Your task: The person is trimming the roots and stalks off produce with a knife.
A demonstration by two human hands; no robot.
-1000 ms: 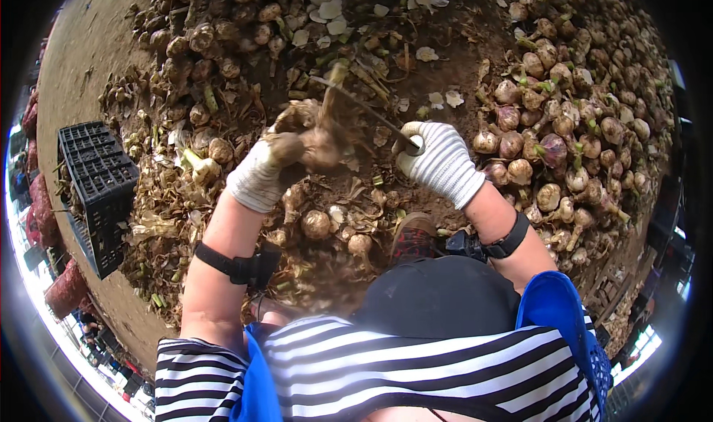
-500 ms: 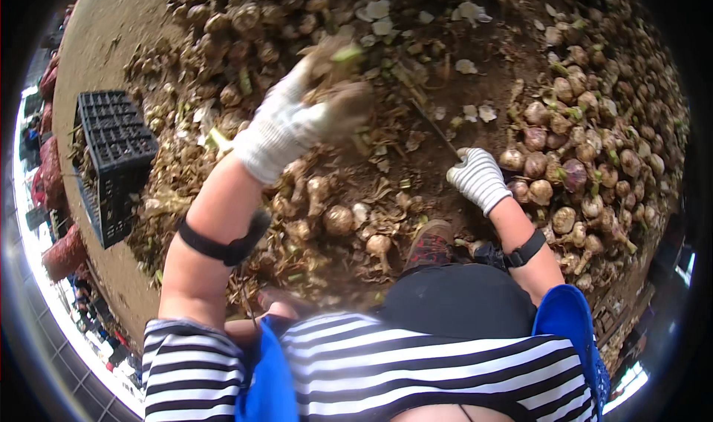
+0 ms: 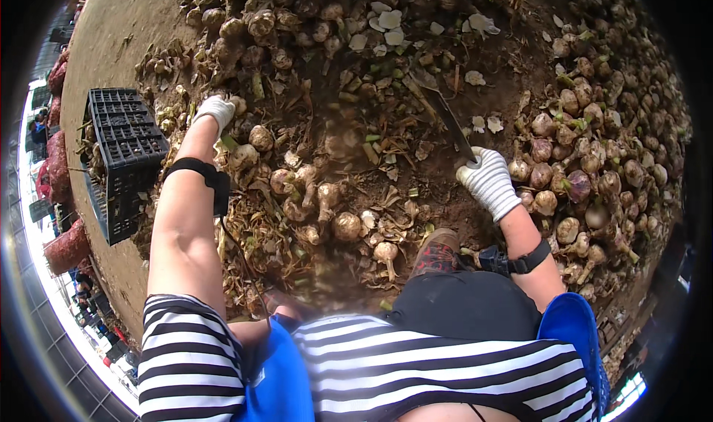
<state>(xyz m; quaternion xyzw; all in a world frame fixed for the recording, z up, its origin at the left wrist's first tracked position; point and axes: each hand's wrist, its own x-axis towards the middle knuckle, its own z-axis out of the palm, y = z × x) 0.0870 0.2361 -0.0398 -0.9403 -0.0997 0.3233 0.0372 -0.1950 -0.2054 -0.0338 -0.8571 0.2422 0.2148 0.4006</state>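
In a white knitted glove, my left hand [image 3: 215,113] reaches into the garlic heap beside the black crate. Its fingers curl down around a garlic bulb [image 3: 237,106], partly hidden by the glove. Another bulb with a green stalk [image 3: 243,157] lies just below that hand. My right hand [image 3: 490,183], in a striped white glove, is closed on the handle of a knife [image 3: 450,123]. The long dark blade points up and to the left, low over the dirt and trimmings. Its handle is mostly covered by my fingers.
A black plastic crate [image 3: 137,169] stands at left. Cleaned-looking garlic bulbs [image 3: 581,186] form a big pile at right. Loose bulbs [image 3: 346,227], dry leaves and stalk pieces cover the ground between. My boot [image 3: 435,255] is near the middle. Red mesh sacks [image 3: 58,166] line the far left.
My left hand has swung left and down from the middle, where it held dry garlic leaves with a green bit, to the heap by the crate. My right hand with the knife has shifted slightly.
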